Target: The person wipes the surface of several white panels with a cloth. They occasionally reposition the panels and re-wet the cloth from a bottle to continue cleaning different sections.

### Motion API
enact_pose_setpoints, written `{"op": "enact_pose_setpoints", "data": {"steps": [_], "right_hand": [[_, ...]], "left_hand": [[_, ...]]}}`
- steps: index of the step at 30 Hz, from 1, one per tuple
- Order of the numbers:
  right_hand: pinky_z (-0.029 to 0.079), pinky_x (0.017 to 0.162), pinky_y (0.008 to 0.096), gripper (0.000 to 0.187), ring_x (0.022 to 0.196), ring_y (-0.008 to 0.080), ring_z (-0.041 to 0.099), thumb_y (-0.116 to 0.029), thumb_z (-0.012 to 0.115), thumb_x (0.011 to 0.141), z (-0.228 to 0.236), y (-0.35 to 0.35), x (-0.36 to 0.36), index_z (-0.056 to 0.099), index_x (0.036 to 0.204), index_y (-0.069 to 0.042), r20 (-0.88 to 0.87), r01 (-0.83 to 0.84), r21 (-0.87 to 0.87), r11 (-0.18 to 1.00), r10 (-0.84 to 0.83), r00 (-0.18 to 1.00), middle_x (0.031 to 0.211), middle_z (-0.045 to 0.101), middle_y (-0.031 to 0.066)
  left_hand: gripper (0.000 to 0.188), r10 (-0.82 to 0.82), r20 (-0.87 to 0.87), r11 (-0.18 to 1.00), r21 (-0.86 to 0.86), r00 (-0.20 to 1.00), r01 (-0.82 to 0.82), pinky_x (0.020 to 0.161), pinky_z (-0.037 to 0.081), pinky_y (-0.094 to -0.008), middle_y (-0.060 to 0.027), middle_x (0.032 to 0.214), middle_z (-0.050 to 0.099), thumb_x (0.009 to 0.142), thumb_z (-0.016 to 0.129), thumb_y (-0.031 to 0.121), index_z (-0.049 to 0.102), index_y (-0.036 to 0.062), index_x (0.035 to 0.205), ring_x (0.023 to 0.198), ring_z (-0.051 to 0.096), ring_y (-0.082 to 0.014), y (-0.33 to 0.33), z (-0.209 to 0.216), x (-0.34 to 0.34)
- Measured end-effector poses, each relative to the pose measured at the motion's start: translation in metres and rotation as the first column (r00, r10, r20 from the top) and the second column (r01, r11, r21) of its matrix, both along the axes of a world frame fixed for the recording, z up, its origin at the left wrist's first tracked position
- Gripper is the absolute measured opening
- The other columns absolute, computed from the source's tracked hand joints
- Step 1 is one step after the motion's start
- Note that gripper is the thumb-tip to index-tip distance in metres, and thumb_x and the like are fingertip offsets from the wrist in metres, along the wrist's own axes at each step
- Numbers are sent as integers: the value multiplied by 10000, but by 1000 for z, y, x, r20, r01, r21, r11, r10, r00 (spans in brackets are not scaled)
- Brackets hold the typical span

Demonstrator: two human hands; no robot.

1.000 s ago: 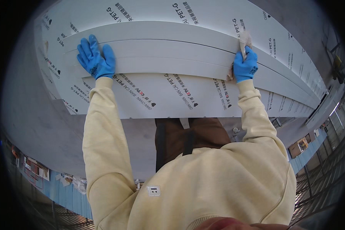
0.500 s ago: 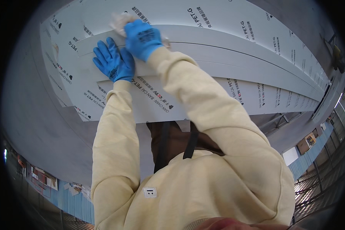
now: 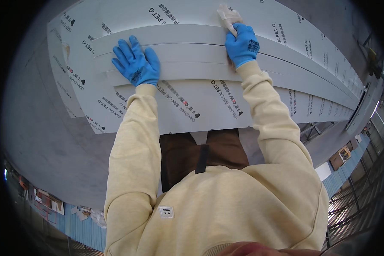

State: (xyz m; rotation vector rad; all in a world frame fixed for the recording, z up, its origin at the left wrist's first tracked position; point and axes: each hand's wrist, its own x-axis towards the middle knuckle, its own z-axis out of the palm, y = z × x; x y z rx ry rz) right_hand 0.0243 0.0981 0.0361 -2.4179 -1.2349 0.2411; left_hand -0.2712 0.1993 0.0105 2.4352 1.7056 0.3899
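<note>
My left hand [image 3: 136, 62], in a blue glove, lies flat with its fingers apart on several long, pale grey strips [image 3: 192, 52] set side by side. Farther along the same strips, my right hand [image 3: 243, 45], gloved alike, is closed on a crumpled white cloth [image 3: 230, 18]. Part of the cloth sticks out beyond the fingers, and a bit shows beside the palm at the left. Under the strips are pale sheets covered in printed film [image 3: 179, 102], showing on the near and far sides.
A metal frame [image 3: 313, 131] shows under the sheets' near edge at the right. Grey floor [image 3: 64, 162] lies to the left. Toward the rim are a brown box [image 3: 338, 158] at the right and a blue corrugated surface [image 3: 83, 228] at the lower left.
My right hand has moved right along the strips with the cloth, away from my left hand. The left hand stays flat, appearing slightly farther right.
</note>
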Motion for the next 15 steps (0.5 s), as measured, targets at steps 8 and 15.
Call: {"op": "enact_pose_setpoints", "data": {"steps": [8,15], "right_hand": [[551,839,527,225,964,429,670,-223,603,863,4,119,-119,671,1036,-96,-193,-298,-47,953,284,939,1117,679,203],[543,854,514,223,992,415,656,-206,614,858,4,82,-66,670,1048,-105,-176,-296,-38,954,286,942,1105,673,200]], "left_hand": [[703,7,-4,1000,-4,1000,-7,1236,67,-609,-212,1637,330,997,415,532,396,146,1584,1538,210,-448,1,-1,3],[676,-5,-9,1000,-6,1000,5,1243,58,-605,-223,1633,332,993,448,484,399,156,1582,1539,201,-458,2,2,-2]]}}
